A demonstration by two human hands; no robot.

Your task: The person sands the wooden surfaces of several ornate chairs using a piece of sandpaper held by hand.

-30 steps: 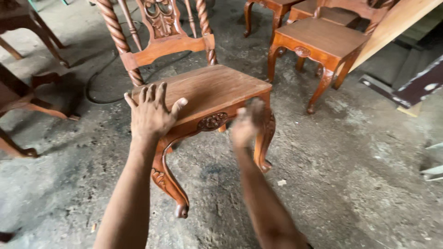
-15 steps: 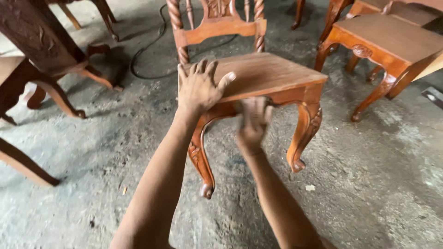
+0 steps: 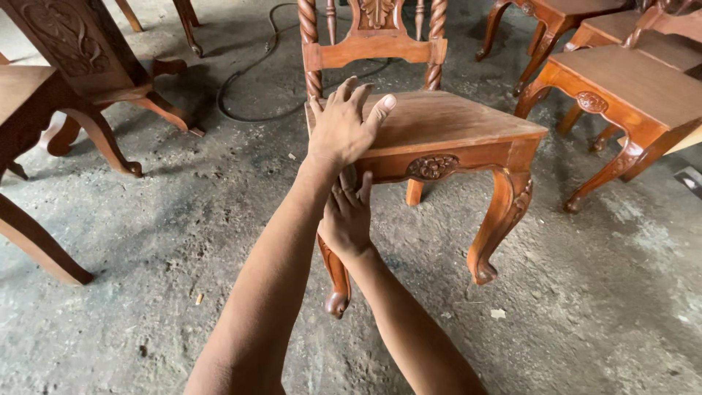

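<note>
A carved wooden chair (image 3: 453,121) with twisted back posts and curved legs stands on the concrete floor in front of me. My left hand (image 3: 344,124) lies flat on the seat's front left corner, fingers spread and thumb pointing right. My right hand (image 3: 347,216) passes under my left forearm. Its fingers are stretched out against the top of the chair's front left leg (image 3: 336,285), just below the carved apron. I see nothing held in either hand.
More carved wooden chairs stand around: one at the right (image 3: 629,88), a tipped one at the upper left (image 3: 73,44), and a seat and leg at the left edge (image 3: 29,95). A black cable (image 3: 248,80) loops on the dusty floor behind the chair.
The view has swung so the chair sits more to the right. My right hand has moved from the seat's front edge down to the front left leg. My left hand stays on the seat.
</note>
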